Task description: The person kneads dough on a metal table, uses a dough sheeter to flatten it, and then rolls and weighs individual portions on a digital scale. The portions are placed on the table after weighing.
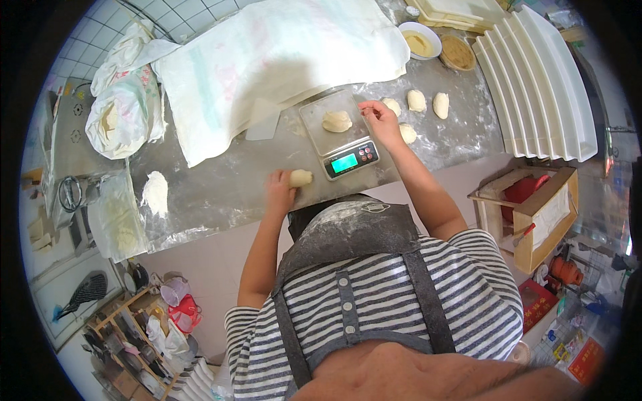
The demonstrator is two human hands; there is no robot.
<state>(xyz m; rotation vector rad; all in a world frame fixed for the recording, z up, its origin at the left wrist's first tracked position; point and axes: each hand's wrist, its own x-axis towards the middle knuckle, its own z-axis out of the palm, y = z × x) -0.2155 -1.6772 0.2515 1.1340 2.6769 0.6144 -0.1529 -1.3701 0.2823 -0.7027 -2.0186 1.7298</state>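
My left hand (280,192) is closed around one end of a roll of dough (301,178) near the front edge of the floured worktop. On the plate of a digital kitchen scale (328,143) rests a lump of dough (337,121); the scale's display is lit. My right hand (378,116) is just right of the scale plate, fingers bent; whether it holds anything cannot be told. Beside and behind it lie several dough pieces (416,101), some partly hidden by the hand and forearm. A flat pale scraper (264,120) lies left of the scale, partly under a white cloth (215,95).
At the back right stand a bowl with yellowish contents (420,42) and a round brown-filled dish (457,52). Nested white trays (541,85) line the right end. A flour pile (156,193) and an open flour sack (118,120) are at the left.
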